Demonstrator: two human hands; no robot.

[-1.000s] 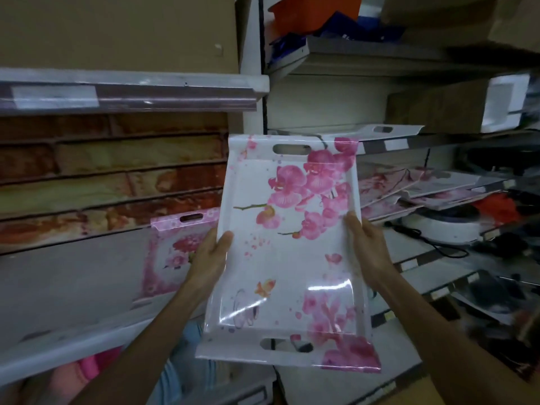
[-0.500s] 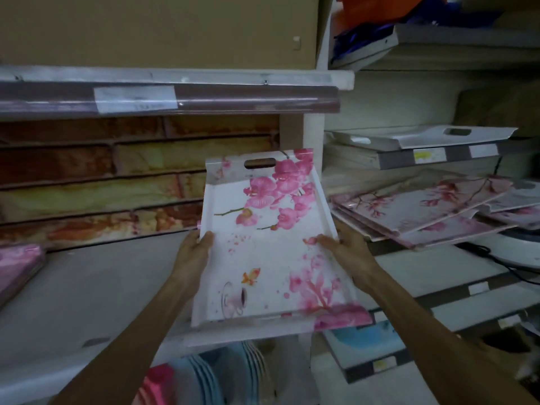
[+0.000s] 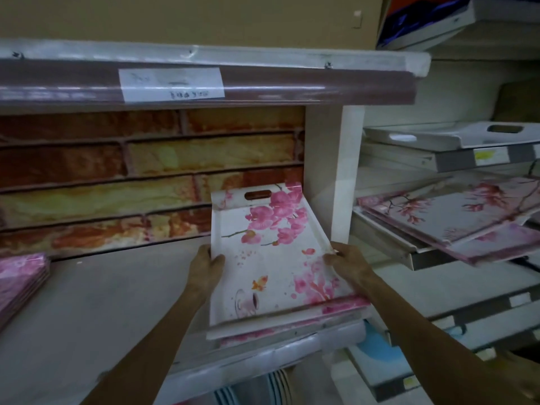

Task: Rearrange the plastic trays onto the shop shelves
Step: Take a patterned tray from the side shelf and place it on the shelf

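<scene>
Gripped by the left hand (image 3: 206, 266) at its left rim, thumb hooked over the edge. Floral plastic tray (image 3: 271, 255) laid lengthwise on the grey shelf (image 3: 102, 299), likely atop another tray. Pinched at the right rim by the right hand (image 3: 349, 266), presumably steadying it for placement.

We count two hands, left (image 3: 206, 266) and right (image 3: 349, 263), on one floral tray (image 3: 271, 258); one pink tray stack (image 3: 20, 276) at left; one white tray (image 3: 455, 135); several blossom trays (image 3: 455, 211), number unclear.
</scene>
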